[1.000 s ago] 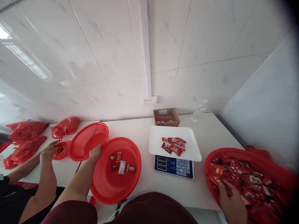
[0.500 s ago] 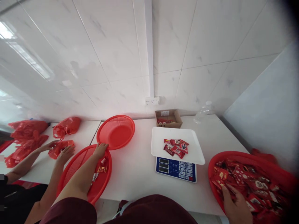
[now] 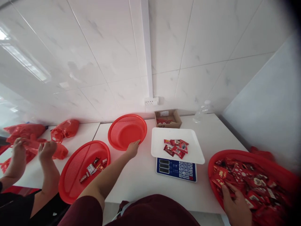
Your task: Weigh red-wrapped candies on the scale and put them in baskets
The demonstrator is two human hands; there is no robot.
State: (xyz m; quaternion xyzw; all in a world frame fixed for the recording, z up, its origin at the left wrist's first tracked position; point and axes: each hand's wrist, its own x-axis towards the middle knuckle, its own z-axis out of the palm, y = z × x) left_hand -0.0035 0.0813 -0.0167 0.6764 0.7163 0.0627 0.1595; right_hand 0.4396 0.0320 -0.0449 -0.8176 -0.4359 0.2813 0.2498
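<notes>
Nearest, the right hand [image 3: 236, 202] reaches over the near edge of the right-hand basket [image 3: 225, 152], its thumb and fingers bent among the heaped red packets [image 3: 260, 182]; they touch a packet near the rim, but whether they pinch it I cannot tell. At the other side, the tilted basket [image 3: 77, 166] holds a few small wrapped pieces [image 3: 91, 169]. Between the two sits the scale [image 3: 176, 169], with several red sachets [image 3: 175, 147] lying on its white tray [image 3: 160, 142].

Further in, the left hand [image 3: 133, 148] is stretched out to the rear basket [image 3: 127, 135], which stands on the table close to the wall. Its fingers curl at the near right of the rim; whether they are closed on it is unclear. The step in hand looks like positioning that basket. Any further shift calls for a sure hold on the rim and room beside the tray.

Off to the left, a co-worker's hands [image 3: 47, 150] handle a red bag [image 3: 33, 146]. Farthest back stand a cardboard box [image 3: 168, 125] and a clear bottle [image 3: 201, 113].
</notes>
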